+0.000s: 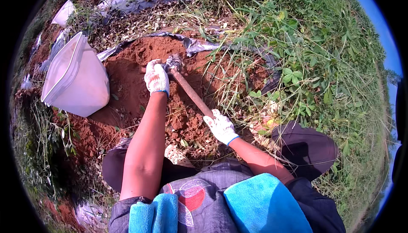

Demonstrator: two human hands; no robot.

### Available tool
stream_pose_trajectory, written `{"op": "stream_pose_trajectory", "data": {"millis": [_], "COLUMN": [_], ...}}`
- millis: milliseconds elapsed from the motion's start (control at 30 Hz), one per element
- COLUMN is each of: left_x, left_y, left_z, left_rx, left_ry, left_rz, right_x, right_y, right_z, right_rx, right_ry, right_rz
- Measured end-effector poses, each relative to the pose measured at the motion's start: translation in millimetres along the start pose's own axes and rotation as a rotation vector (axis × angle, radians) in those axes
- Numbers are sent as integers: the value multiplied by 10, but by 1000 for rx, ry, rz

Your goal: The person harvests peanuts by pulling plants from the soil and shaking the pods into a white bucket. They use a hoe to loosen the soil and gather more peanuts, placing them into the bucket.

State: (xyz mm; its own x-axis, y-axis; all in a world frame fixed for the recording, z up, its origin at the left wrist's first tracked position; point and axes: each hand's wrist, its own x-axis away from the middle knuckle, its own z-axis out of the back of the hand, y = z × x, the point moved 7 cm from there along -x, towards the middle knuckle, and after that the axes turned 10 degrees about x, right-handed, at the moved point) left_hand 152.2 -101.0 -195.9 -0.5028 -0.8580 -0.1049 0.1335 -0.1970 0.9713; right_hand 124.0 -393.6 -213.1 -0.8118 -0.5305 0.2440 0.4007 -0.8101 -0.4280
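My right hand [220, 127], in a white knit glove, grips the lower end of a wooden tool handle [193, 94]. The handle slants up and left to the tool's head, which is mostly hidden by a crumpled wad of plastic film [174, 61]. Also gloved, my left hand [156, 77] has its fingers curled at this wad, close beside the head end. Some of its grip is hidden by the glove. Both hands are over loose reddish soil [134, 61].
A white plastic bucket [79, 80] leans on the soil at left, and another white container [63, 13] lies farther back. Torn plastic mulch film [199, 46] edges the dug soil. Tall grass and leafy plants [296, 73] crowd the right. A blue towel [264, 201] hangs over my chest.
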Motion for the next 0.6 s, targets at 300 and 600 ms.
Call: {"op": "stream_pose_trajectory", "data": {"millis": [300, 600], "left_x": [423, 497], "left_y": [705, 348], "left_z": [-495, -658], "left_rx": [-505, -569], "left_ry": [-248, -347], "left_rz": [-388, -422], "right_x": [-1511, -1927], "right_y": [-85, 2388], "right_z": [779, 2848], "right_rx": [-271, 1219], "right_ry": [79, 267], "right_rz": [195, 22]}}
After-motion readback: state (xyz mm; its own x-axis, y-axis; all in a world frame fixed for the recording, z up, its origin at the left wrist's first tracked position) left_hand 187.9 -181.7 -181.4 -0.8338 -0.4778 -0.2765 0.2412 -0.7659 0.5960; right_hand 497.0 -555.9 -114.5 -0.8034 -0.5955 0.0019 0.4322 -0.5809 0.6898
